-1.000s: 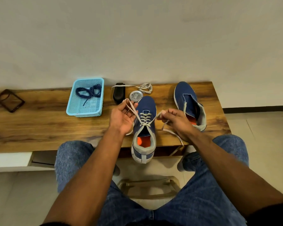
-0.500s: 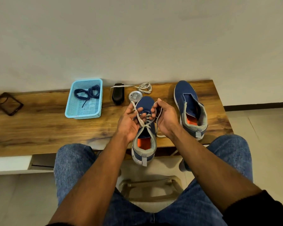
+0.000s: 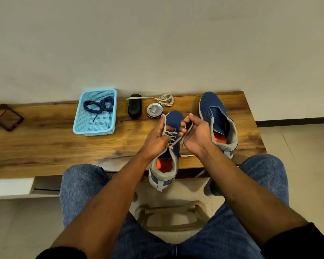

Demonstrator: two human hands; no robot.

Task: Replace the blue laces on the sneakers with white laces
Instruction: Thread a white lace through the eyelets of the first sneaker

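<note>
A: Item one?

B: Blue knit sneaker with grey collar and orange insole (image 3: pixel 173 121), near edge of the wooden surface (image 3: pixel 45 146), heel overhanging toward the person. White flat lace (image 3: pixel 171 137) threaded through its eyelets, two ends free.

A: Grip?

B: Left hand (image 3: pixel 155 141), fingers curled, pinches one lace end raised in a loop. Right hand (image 3: pixel 195 136), fingers curled, pinches the other end beside it; one aglet lies on the surface just below that wrist. Judged step: tying the bow.

A: Item two?

B: Second blue sneaker (image 3: pixel 216 116), to the right, no lace visible in its eyelets. Spare white lace, coiled (image 3: pixel 165 100), at the back edge near the wall.

A: Blue laces?

B: Dark blue laces, tangled (image 3: pixel 98 106), inside the light blue mesh plastic basket (image 3: pixel 77 126), well apart from both shoes.

A: Handling?

B: Lace likely light, soft, limp; holds no shape, slips if slack. Best taken near the knot, loops pinched at their base. Shoe likely light with a soft upper; may shift when pulled, given the overhang.

A: Other stock?

B: Round metal tin (image 3: pixel 154 110), black oblong object (image 3: pixel 134 106), dark brown frame-like piece (image 3: pixel 6 116) at far left.

A: Markings?

B: Tin lid carries print, too small to read. No brand legible on the shoes.
</note>
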